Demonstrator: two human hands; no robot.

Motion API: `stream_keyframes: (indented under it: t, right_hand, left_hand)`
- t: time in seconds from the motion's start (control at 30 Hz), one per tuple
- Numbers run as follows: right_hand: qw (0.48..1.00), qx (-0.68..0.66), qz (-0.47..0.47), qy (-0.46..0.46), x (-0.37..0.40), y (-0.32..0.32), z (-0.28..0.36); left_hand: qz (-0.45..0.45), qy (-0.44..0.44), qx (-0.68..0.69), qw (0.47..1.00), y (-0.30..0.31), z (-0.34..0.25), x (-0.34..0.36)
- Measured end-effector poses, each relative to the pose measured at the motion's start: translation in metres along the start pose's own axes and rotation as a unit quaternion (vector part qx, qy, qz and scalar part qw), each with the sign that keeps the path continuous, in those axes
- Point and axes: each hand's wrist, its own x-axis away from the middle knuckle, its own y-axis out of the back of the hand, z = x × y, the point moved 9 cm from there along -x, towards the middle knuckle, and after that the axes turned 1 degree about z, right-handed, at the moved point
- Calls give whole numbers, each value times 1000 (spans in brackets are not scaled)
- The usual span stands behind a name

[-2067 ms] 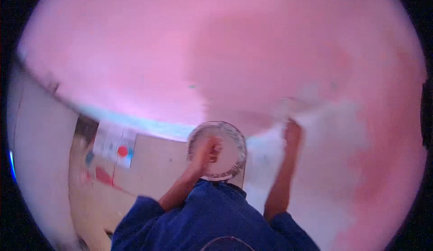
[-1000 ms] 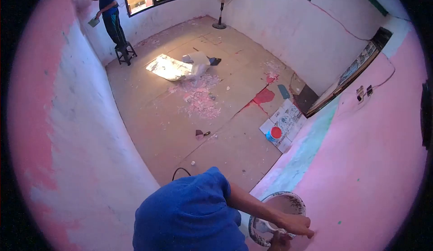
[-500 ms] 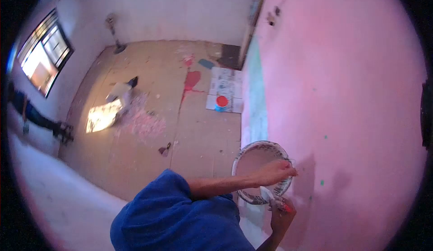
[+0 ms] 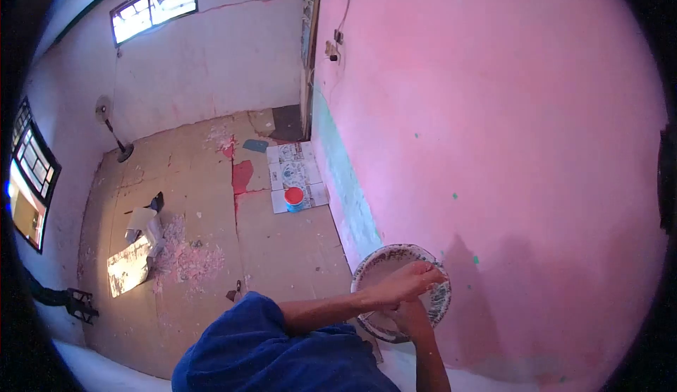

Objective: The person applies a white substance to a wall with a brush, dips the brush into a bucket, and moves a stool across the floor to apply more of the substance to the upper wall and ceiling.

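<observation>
A round bucket [image 4: 360,271] with a paint-smeared rim and greyish-pink contents is beside the pink wall. My left hand [image 4: 405,284] reaches across its top, fingers curled toward the right side of the rim; it seems to hold the bucket, though the grip itself is hidden. From below, my right hand [image 4: 411,316] comes over the near rim and crosses under my left wrist, its fingers mostly covered. The putty knife with a pale blade, visible in that hand a moment earlier, is hidden now.
The pink wall [image 4: 493,145] rises close on the right, with a pale green strip [image 4: 349,173] low down. On the floor are a red-topped paint can [image 4: 294,196] on flattened cardboard [image 4: 282,156], pink flakes [image 4: 190,261] and a crumpled bag [image 4: 144,223]. A fan [image 4: 113,127] stands in the far corner.
My right hand has moved from the bucket's near right edge in over the bucket, under my left wrist. The putty knife has gone out of sight. The view has tilted up and turned right.
</observation>
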Motion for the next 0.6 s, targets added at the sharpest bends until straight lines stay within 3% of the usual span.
stream_keyframes:
  t: [0.03,0.07,0.13,0.17,0.2,0.27,0.3,0.37,0.4,0.47,0.53,0.6]
  right_hand:
    - [997,0,-70,18,5,21,29]
    - [998,1,-61,23,10,35,49]
    - [992,-25,36,-122,16,48,42]
    - [997,49,-50,-24,27,56,37]
    - [998,52,-30,-15,31,54,47]
    - [987,-74,-111,-91,46,73,48]
    - [989,-72,-98,-86,54,67,41]
    - [930,-276,-234,-73,94,81,11]
    - [932,-274,-225,-72,103,79,12]
    - [796,-437,-325,-263,148,65,-19]
    - [764,-453,-349,-298,167,44,-34]
    - [780,-459,-352,-240,171,40,-32]
  left_hand:
    - [21,1,-6,1000,0,-1,7]
    - [40,4,-8,999,-2,2,6]
    - [38,-23,27,999,-2,1,1]
    - [29,-72,-43,996,-2,-9,3]
    - [18,-117,-115,986,-2,-20,8]
    - [23,-71,-39,996,-4,-18,11]
    - [23,-60,-46,997,-5,-15,9]
    - [16,-52,-45,998,-8,-16,9]
    - [30,-35,-57,997,-10,-16,10]
    - [53,-15,-75,996,-18,-9,8]
    - [15,-53,-53,997,-19,-3,-3]
    - [43,-76,-53,995,-26,5,-9]
